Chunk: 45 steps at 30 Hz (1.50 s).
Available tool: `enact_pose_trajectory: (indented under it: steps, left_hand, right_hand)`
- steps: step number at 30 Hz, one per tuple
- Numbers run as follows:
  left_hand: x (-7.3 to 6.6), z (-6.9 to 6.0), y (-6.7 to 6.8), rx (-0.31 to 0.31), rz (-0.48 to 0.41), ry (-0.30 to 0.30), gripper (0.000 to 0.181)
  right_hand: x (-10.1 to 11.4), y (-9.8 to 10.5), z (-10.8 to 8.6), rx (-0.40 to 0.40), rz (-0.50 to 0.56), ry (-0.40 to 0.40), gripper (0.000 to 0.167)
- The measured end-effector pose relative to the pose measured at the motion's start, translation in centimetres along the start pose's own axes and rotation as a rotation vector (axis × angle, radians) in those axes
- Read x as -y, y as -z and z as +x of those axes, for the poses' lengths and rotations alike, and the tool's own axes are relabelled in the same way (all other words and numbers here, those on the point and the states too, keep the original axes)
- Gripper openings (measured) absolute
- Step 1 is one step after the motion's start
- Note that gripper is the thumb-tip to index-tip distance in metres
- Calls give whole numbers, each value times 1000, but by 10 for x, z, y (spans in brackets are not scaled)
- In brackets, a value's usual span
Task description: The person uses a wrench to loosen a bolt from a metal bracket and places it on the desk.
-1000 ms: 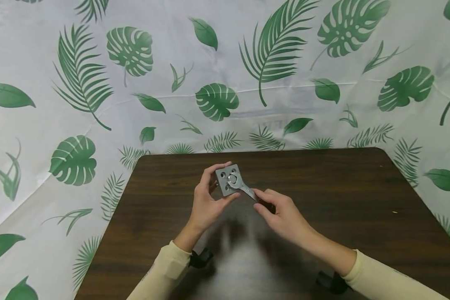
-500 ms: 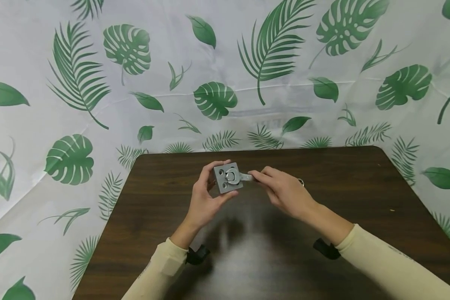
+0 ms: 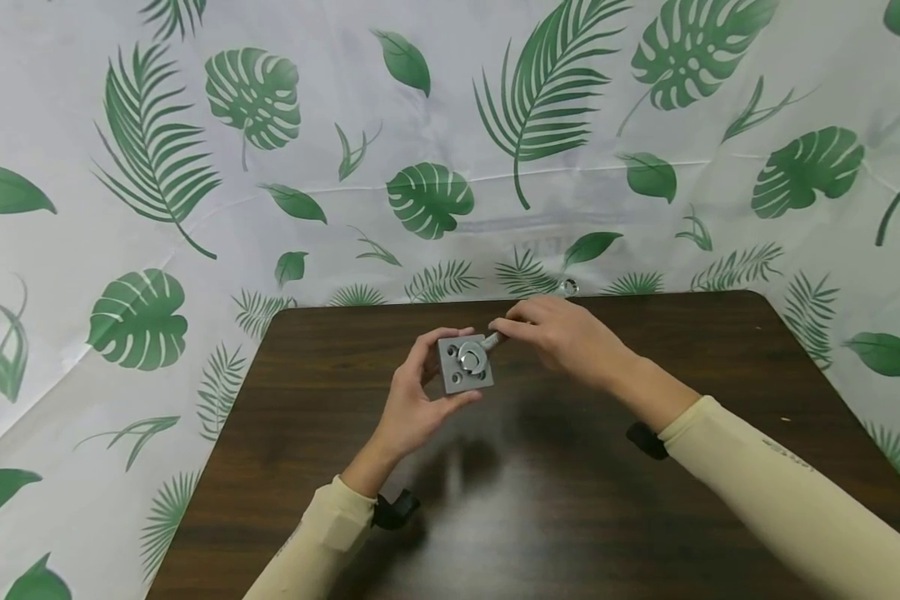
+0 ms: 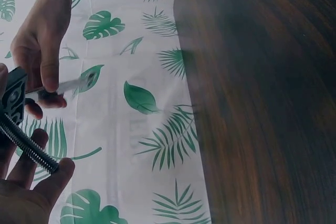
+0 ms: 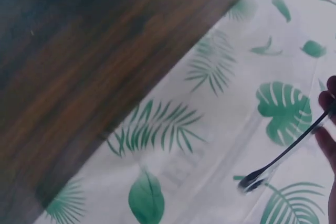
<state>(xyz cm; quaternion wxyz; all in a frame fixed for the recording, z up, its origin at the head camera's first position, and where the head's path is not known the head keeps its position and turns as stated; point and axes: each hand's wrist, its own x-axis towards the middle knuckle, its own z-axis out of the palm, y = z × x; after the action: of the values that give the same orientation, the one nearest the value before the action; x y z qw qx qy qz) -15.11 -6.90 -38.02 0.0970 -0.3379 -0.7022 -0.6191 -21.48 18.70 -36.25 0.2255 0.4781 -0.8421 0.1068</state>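
My left hand (image 3: pixel 411 410) holds a grey square block (image 3: pixel 469 386) with several holes, its thumb along the lower edge and fingers at the upper left. A bolt's shiny head (image 3: pixel 470 358) stands at the block's face. In the left wrist view the threaded shank (image 4: pixel 30 145) sticks out behind, its end by a fingertip. A combination wrench (image 3: pixel 491 341) has one end around the bolt head. My right hand (image 3: pixel 570 340) grips the wrench's handle, which slants up to the right. The free ring end (image 5: pixel 252 181) shows beyond that hand in the right wrist view.
Both hands are raised above a dark wood-grain table (image 3: pixel 330 367). Behind it hangs a white sheet (image 3: pixel 495 242) with green leaf prints. A small pale scrap (image 3: pixel 785 419) lies at the table's right. Black straps (image 3: pixel 396 509) sit at both wrists.
My right hand has swung the wrench handle upward, from pointing lower right to upper right around the bolt. My left hand keeps its hold, and the block has shifted slightly.
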Motion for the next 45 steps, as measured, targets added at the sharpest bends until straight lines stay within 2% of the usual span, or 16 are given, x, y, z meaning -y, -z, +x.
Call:
enact_pose_trajectory:
  steps: [7, 13, 16, 19, 25, 29, 31, 35, 38, 43, 45]
  left_hand:
    - [1, 0, -1, 63, -7, -2, 72]
    - [1, 1, -4, 80, -8, 16, 73]
    - [0, 0, -5, 75, -3, 17, 72]
    - [-1, -1, -5, 67, 8, 17, 73]
    - [-3, -1, -1, 44, 21, 13, 75]
    - [-3, -1, 0, 16, 10, -5, 74]
    - [-3, 0, 1, -8, 9, -15, 74]
    - [-2, 2, 2, -62, 3, -27, 74]
    - [-3, 3, 3, -92, 3, -28, 74]
    - [-3, 6, 3, -125, 2, -44, 74]
    - [-3, 7, 3, -137, 0, -53, 75]
  right_hand:
    - [-12, 3, 12, -42, -63, 146, 45]
    - [-19, 10, 18, -77, -172, 295, 44]
    - [-20, 15, 21, -48, -211, 326, 45]
    - [-22, 18, 20, -18, -197, 301, 47]
    - [-29, 22, 3, 30, -160, 125, 55]
    - [-21, 22, -13, 74, -70, -6, 59]
    - [-12, 22, -20, 83, 6, -79, 58]
    - [13, 24, -27, 69, 153, -240, 48]
    - [37, 26, -25, 74, 284, -371, 41]
    - [74, 30, -21, 134, 542, -604, 43]
    - [85, 29, -21, 145, 641, -668, 43]
